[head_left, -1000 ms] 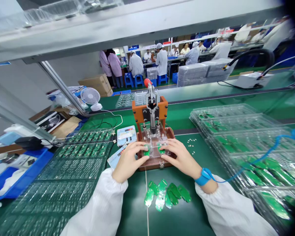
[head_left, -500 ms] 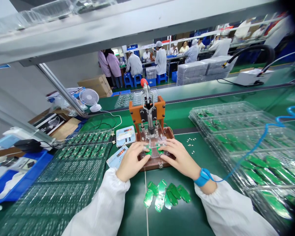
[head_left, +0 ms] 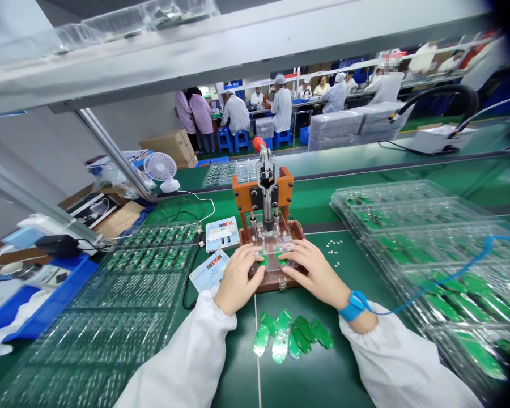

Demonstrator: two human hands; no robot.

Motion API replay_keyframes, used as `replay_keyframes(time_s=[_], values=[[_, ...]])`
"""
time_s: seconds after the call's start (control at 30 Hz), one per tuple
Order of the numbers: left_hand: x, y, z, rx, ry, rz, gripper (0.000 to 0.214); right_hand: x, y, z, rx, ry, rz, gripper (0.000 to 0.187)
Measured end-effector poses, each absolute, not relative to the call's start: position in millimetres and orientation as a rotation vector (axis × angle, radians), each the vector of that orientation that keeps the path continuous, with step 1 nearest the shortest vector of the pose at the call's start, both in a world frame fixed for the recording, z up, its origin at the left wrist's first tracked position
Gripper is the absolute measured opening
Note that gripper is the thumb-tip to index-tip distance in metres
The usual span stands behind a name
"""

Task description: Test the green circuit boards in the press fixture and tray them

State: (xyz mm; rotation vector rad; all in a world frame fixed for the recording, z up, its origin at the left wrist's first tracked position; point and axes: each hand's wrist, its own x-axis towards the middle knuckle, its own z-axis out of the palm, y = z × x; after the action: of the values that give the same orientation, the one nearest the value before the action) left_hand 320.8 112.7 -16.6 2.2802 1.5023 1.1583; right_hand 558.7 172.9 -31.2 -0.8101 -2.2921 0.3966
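Observation:
Both hands sit on the transparent acrylic plate point(head_left: 273, 245) of a bench press fixture with an orange frame point(head_left: 262, 191) and a red-knobbed lever point(head_left: 259, 144). My left hand point(head_left: 240, 280) curls over a green circuit board point(head_left: 262, 259) at the plate's near edge. My right hand point(head_left: 317, 275) grips a second green circuit board point(head_left: 283, 259) beside it, and my fingers hide most of both boards. A blue antistatic wrist strap point(head_left: 352, 306) circles my right wrist. Just below my hands, several loose green circuit boards point(head_left: 291, 334) lie on the green mat.
Two digital counters point(head_left: 222, 234) stand left of the fixture. Stacked transparent trays of green boards point(head_left: 425, 266) fill the right side, with more trays point(head_left: 127, 289) on the left. Small white parts point(head_left: 334, 248) lie on the mat. Co-workers point(head_left: 236, 113) sit beyond the bench.
My left hand has moved right, closer to my right hand, and covers more of its board. The whole view has shifted slightly as my head turned.

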Motion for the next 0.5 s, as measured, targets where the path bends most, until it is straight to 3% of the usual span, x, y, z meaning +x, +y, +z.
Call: replay_keyframes(time_s=[0.33,0.5], values=[[333.1,94.1,-25.1,2.209,1.669,1.461,0.013,562.9,170.3,-2.2,-0.772,-2.187,0.35,0.014],[351.9,79.6,-20.4,2.45,1.279,1.565,0.01,563.6,179.0,61.1,-0.885,-1.814,0.305,0.014]])
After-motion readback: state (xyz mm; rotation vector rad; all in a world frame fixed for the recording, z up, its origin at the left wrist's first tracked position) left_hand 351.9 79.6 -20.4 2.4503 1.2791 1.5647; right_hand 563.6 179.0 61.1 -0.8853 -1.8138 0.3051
